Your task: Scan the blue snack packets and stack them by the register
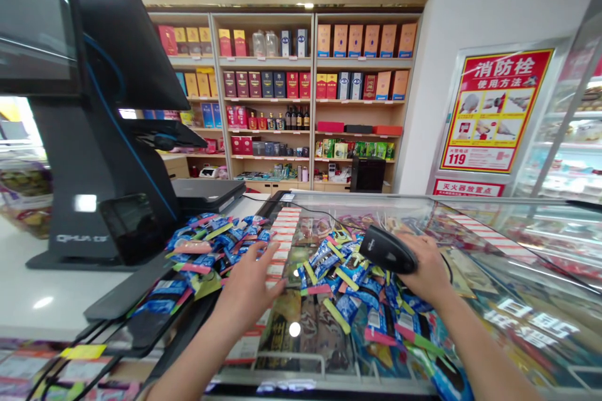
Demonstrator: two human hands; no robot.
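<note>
My right hand [426, 266] is closed round the handle of a black barcode scanner [388, 249], whose head points left over a heap of small blue snack packets [350, 276] lying on the glass lid of a chest freezer [493, 276]. My left hand [249, 285] hovers open, fingers spread, between that heap and a second heap of blue packets [211, 244] on the left, next to a row of red and white price labels [282, 232].
A black checkout terminal [89, 138] with two screens stands on the white counter [42, 301] at the left, with a keyboard [136, 288] before it. Shelves of boxed goods and bottles [286, 94] fill the back wall. A red fire-hydrant poster [493, 113] hangs at the right.
</note>
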